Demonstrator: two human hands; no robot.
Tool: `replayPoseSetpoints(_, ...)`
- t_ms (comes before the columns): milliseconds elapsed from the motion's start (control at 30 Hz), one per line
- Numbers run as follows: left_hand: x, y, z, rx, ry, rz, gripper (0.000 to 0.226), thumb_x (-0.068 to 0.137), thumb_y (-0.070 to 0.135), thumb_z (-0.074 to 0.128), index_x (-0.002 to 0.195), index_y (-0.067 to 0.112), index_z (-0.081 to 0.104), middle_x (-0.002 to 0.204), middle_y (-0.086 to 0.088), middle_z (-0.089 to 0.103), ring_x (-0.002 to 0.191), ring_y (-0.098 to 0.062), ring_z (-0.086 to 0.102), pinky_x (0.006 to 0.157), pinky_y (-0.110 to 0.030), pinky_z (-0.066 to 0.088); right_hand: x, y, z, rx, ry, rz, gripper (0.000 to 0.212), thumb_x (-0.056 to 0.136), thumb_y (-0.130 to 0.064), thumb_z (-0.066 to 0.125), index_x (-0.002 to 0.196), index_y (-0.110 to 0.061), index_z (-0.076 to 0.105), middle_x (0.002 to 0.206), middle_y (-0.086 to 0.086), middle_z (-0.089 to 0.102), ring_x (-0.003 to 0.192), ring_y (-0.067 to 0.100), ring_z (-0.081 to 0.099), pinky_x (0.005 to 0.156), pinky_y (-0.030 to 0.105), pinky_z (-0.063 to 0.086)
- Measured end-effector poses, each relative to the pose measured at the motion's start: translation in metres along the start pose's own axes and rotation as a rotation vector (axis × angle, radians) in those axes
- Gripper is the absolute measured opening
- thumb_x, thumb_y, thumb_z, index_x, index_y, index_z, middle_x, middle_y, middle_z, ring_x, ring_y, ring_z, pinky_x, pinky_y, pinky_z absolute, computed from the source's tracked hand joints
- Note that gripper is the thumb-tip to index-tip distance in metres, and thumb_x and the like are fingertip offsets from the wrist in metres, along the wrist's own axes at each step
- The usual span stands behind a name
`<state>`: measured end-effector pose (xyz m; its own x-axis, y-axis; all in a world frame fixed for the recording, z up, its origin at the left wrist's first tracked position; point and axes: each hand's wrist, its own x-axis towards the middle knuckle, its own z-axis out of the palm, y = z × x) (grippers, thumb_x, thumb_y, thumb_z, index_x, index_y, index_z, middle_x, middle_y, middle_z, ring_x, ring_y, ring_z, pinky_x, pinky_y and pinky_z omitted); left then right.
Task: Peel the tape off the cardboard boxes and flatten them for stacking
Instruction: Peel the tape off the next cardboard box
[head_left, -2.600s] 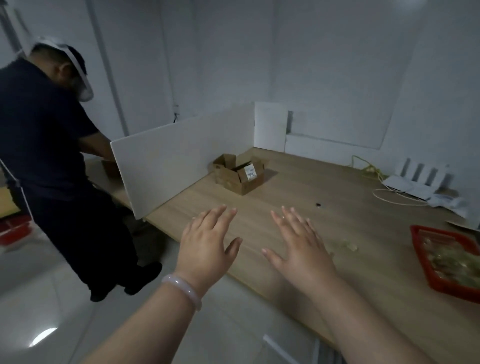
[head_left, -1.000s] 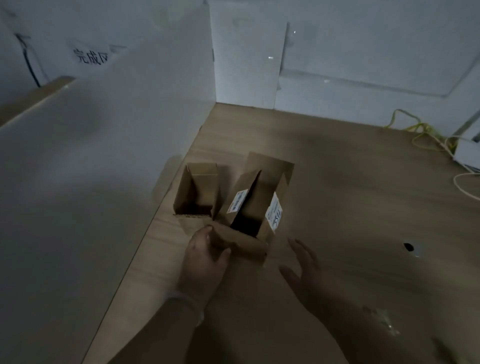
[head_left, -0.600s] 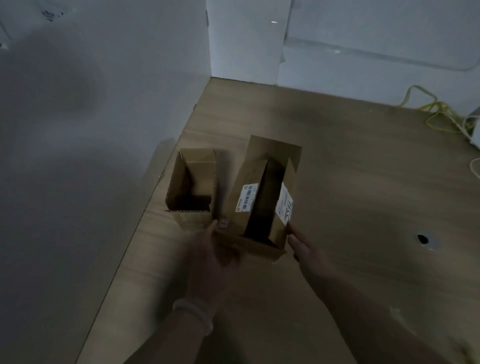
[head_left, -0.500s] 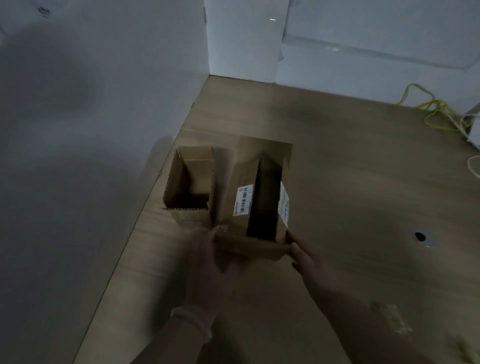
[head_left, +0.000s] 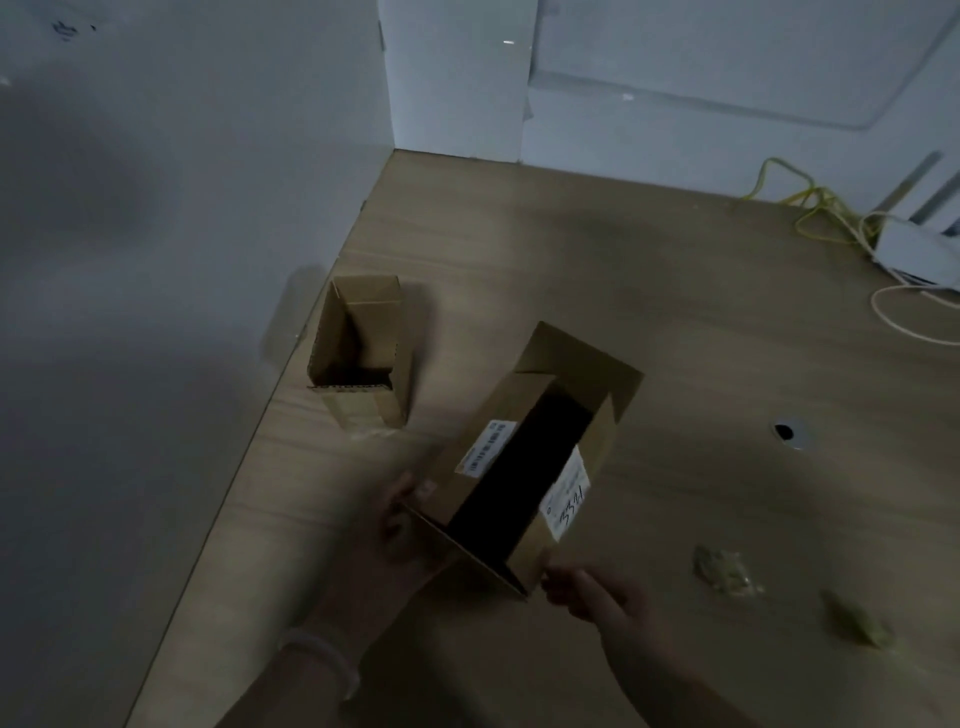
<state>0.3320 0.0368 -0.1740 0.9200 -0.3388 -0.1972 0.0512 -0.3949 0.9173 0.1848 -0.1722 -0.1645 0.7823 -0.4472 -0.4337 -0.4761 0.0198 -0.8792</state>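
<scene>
labelled box (head_left: 524, 467) now sits pulled clear of the small box (head_left: 358, 353) at ten o'clock, free for peeling. my left hand (head_left: 395, 545) grips its near flap; my right hand (head_left: 587, 592) touches its five o'clock corner, grip unclear.

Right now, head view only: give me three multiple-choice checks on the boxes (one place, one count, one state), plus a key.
1. Where is the small box?
A. beside the white partition
B. on the floor
C. in a red tray

2. How many white labels show on the big box?
A. one
B. two
C. four

3. The big box is:
A. flattened
B. open-topped, held by both hands
C. taped shut, untouched

Key:
1 A: it stands at the table edge by the partition.
2 B: one label shows on each long side.
3 B: its dark inside shows, and the left hand and right hand hold its near end.
</scene>
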Motion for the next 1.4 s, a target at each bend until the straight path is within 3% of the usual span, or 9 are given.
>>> replayPoseSetpoints(133, -0.009, 0.001, 0.006, -0.16, 0.13, -0.031, 0.065, 0.072, -0.002, 0.075, 0.126, 0.021, 0.046, 0.114, -0.004, 0.063, 0.093, -0.004, 0.065, 0.077, -0.021, 0.055, 0.04, 0.003, -0.016, -0.098, 0.229, 0.017, 0.021, 0.089, -0.013, 0.061, 0.094, -0.034, 0.061, 0.099, -0.005, 0.072, 0.092, 0.018, 0.068, 0.088, 0.051, 0.051)
replayPoseSetpoints(333, -0.044, -0.01, 0.028, -0.167, 0.08, -0.249, 0.047, 0.082, 0.01, 0.071, 0.107, 0.042, 0.048, 0.117, 0.012, 0.059, 0.095, 0.007, 0.06, 0.085, -0.019, 0.052, 0.125, -0.041, -0.045, -0.011, 0.218, -0.036, 0.081, 0.088, 0.008, 0.054, 0.152, -0.021, 0.014, 0.153, 0.007, 0.032, 0.135, 0.023, 0.038, 0.105, 0.048, 0.04)
replayPoseSetpoints(533, -0.049, -0.001, 0.045, -0.312, 0.03, -0.223, 0.081, 0.066, -0.029, 0.064, 0.128, 0.015, 0.037, 0.109, 0.007, 0.055, 0.08, 0.014, 0.062, 0.059, -0.009, 0.05, 0.126, -0.044, -0.045, -0.029, 0.248, 0.0, 0.059, 0.085, 0.009, 0.045, 0.133, -0.026, 0.044, 0.126, 0.005, 0.059, 0.105, 0.015, 0.056, 0.078, 0.035, 0.05)
replayPoseSetpoints(600, -0.049, -0.001, 0.039, -0.241, -0.098, -0.137, 0.068, 0.075, -0.017, 0.066, 0.128, 0.017, 0.041, 0.106, 0.006, 0.058, 0.08, 0.008, 0.064, 0.062, -0.008, 0.049, 0.112, -0.039, -0.051, -0.054, 0.277, 0.028, 0.049, 0.086, 0.005, 0.047, 0.126, -0.022, 0.052, 0.115, 0.006, 0.063, 0.098, 0.02, 0.059, 0.082, 0.038, 0.05)
replayPoseSetpoints(767, -0.064, 0.018, 0.02, -0.094, 0.046, 0.065, 0.026, 0.086, 0.001, 0.041, 0.1, 0.015, 0.058, 0.097, -0.007, 0.055, 0.085, -0.008, 0.048, 0.074, -0.008, 0.045, 0.054, -0.007, -0.059, -0.166, 0.251, 0.128, 0.035, 0.08, 0.001, 0.059, 0.111, -0.011, 0.068, 0.084, -0.001, 0.067, 0.08, 0.021, 0.061, 0.073, 0.038, 0.05)
replayPoseSetpoints(900, -0.086, 0.025, 0.019, -0.144, 0.016, -0.209, 0.024, 0.086, 0.009, 0.066, 0.109, 0.014, 0.06, 0.104, 0.001, 0.065, 0.096, -0.005, 0.059, 0.068, -0.002, 0.041, 0.01, 0.02, -0.049, -0.169, 0.135, 0.166, 0.05, 0.079, 0.0, 0.062, 0.125, -0.018, 0.057, 0.123, 0.0, 0.061, 0.112, 0.022, 0.057, 0.094, 0.042, 0.047)
replayPoseSetpoints(1000, -0.1, 0.037, 0.019, -0.189, -0.024, -0.214, 0.051, 0.083, 0.006, 0.069, 0.127, 0.016, 0.045, 0.114, 0.006, 0.058, 0.095, 0.001, 0.055, 0.074, -0.007, 0.042, -0.027, 0.022, -0.052, 0.027, 0.062, 0.029, 0.057, 0.079, 0.009, 0.064, 0.115, -0.034, 0.051, 0.12, -0.021, 0.059, 0.122, 0.012, 0.05, 0.103, 0.046, 0.04)
replayPoseSetpoints(1267, -0.164, 0.089, 0.037, -0.279, 0.057, 0.041, 0.061, 0.075, -0.014, 0.068, 0.126, 0.011, 0.044, 0.118, -0.008, 0.061, 0.099, -0.009, 0.065, 0.082, -0.022, 0.053, -0.123, 0.014, -0.099, 0.018, 0.156, -0.345, 0.046, 0.082, -0.034, 0.074, 0.123, -0.046, 0.057, 0.119, -0.016, 0.066, 0.112, 0.001, 0.06, 0.092, 0.023, 0.048)
replayPoseSetpoints(1400, -0.207, 0.108, 0.052, -0.33, -0.003, 0.094, 0.063, 0.077, -0.007, 0.069, 0.127, 0.022, 0.045, 0.117, 0.003, 0.06, 0.1, -0.005, 0.064, 0.082, -0.022, 0.054, -0.164, 0.024, -0.129, -0.048, 0.206, -0.396, 0.07, 0.064, -0.073, 0.071, 0.127, -0.046, 0.055, 0.124, -0.011, 0.059, 0.108, 0.006, 0.062, 0.082, 0.023, 0.055)
